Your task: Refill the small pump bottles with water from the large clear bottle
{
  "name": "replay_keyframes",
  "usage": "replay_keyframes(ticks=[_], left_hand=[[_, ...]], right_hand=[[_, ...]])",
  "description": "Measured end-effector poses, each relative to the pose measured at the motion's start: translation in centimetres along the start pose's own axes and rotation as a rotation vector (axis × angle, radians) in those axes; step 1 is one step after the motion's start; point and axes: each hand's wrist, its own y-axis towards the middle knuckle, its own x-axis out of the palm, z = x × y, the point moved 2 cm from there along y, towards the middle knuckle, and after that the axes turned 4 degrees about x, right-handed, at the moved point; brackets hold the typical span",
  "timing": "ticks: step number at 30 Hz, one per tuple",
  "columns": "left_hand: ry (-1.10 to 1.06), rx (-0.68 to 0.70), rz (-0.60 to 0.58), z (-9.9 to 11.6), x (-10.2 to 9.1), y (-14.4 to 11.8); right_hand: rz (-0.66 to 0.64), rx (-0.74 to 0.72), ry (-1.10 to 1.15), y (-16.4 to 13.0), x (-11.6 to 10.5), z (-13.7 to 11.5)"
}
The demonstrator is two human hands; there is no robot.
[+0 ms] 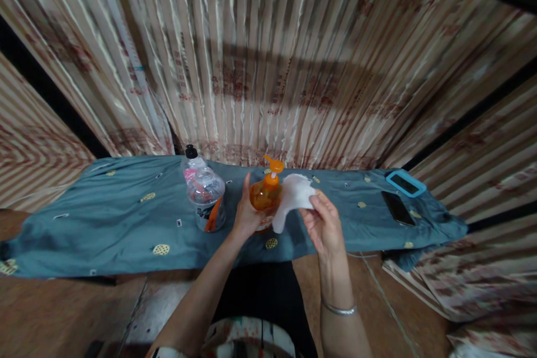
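Note:
An orange pump bottle [265, 193] with an orange pump head stands upright on the cloth-covered table. My left hand [248, 211] grips it from the left side, thumb pointing up and the other fingers partly hidden around its front. In my right hand [324, 218] is a white tissue [297, 197], pinched at its right edge between thumb and fingers. The tissue hangs down close to the bottle's right side; whether it touches the bottle I cannot tell.
Left of the pump bottle stands a clear plastic jar [208, 201] with a black and orange label. Behind it is a bottle with a black cap [191, 152]. A phone [397, 208] and a blue-framed device [405, 183] lie at the right on the blue-green tablecloth [126, 224]. Curtains [268, 67] hang behind.

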Motion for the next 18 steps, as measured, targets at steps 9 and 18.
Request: replay_keyframes(ticks=[9, 18], left_hand=[[0.084, -0.031, -0.084, 0.7, -1.4, 0.0], [0.106, -0.031, -0.113, -0.1, -1.5, 0.3]], right_hand=[[-0.253, -0.209, -0.405, 2.7, 4.7, 1.8], [-0.691, -0.038, -0.324, 8.1, 6.3, -0.1]])
